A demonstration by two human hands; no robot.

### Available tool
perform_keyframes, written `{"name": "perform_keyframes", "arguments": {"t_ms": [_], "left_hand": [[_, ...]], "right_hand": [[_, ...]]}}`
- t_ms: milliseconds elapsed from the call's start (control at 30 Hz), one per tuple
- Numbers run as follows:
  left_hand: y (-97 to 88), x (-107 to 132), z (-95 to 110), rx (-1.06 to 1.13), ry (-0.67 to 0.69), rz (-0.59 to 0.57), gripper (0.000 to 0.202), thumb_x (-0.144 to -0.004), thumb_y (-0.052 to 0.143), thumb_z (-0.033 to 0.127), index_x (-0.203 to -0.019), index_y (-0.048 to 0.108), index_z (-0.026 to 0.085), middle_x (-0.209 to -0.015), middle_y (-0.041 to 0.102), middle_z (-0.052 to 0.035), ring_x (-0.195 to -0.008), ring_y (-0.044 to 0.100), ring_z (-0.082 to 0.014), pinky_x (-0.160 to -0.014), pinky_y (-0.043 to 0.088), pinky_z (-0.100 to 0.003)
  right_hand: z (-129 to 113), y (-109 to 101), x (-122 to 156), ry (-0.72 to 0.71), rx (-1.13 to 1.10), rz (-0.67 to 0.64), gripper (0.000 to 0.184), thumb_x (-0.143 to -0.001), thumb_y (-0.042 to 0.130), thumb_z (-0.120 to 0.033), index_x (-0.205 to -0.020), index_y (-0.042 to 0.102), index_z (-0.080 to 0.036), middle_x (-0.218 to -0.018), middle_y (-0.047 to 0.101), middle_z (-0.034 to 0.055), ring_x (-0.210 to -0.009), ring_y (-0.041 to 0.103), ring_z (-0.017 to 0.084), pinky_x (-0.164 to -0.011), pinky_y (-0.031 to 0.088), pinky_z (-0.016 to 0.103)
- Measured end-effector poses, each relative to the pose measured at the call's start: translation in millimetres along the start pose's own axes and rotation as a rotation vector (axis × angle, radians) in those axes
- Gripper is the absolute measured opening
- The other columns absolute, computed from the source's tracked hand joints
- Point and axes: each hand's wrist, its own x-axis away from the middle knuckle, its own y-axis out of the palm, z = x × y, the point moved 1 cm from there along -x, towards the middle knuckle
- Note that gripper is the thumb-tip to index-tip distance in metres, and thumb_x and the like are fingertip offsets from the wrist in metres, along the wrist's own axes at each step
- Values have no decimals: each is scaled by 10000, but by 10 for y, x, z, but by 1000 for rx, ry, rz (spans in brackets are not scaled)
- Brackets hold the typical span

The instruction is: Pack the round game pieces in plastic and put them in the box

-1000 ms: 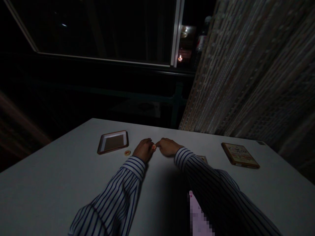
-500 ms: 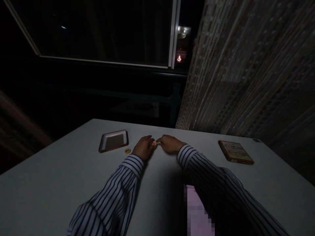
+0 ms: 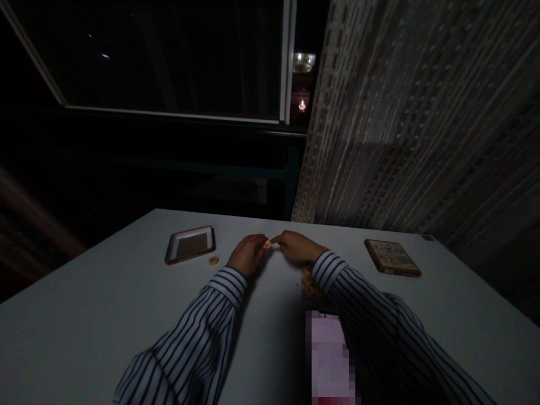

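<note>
My left hand [image 3: 248, 254] is closed, with a small round game piece [image 3: 267, 244] bearing a red character at its fingertips. It resembles a Chinese chess piece. My right hand [image 3: 297, 246] reaches in from the other side. Its index finger points at the piece's edge, touching it or nearly so, while the other fingers are bent. Another round piece [image 3: 213, 260] lies on the table left of my left hand. Under my right wrist, partly hidden by the sleeve, is a box of several round pieces [image 3: 307, 283].
A shallow brown-rimmed tray [image 3: 169, 254] sits on the white table [image 3: 105, 315] at the left. At the right lies a flat box with a printed cover [image 3: 393, 256]. A phone with a blurred screen [image 3: 331, 360] is near me. Beyond stand a bead curtain [image 3: 379, 112] and a dark window [image 3: 177, 56].
The view has shifted slightly right, so things on the table appear further left. The box of pieces now shows beneath my right wrist. Both hands stay close around the piece.
</note>
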Motion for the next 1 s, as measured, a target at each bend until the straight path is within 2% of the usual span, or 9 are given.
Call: {"name": "perform_keyframes", "arguments": {"t_ms": [300,767,1000], "left_hand": [[19,-9,249,29,14,-19,355,-853,387,334,-1040,604,124,-1030,647,-106,-985,571,-224,-890,429,-371],[205,34,431,77,41,47,336,-858,399,324,-1086,584,159,-1069,633,-88,-1012,555,-212,-904,423,-387],[288,81,542,157,0,56,344,-862,400,334,-1112,567,168,-1076,626,-83,-1015,547,-207,-898,423,-381]], "right_hand": [[78,-83,212,13,-25,36,437,-783,384,-124,-1171,567,-208,-1080,616,96,-1004,560,191,-861,402,294],[195,-122,510,13,-102,105,441,-775,379,-90,-1165,566,-179,-1050,607,97,-986,547,175,-861,395,291],[247,-116,621,48,-190,149,396,-784,396,-105,-1111,603,-188,-1045,610,80,-972,553,170,-864,399,302]]}}
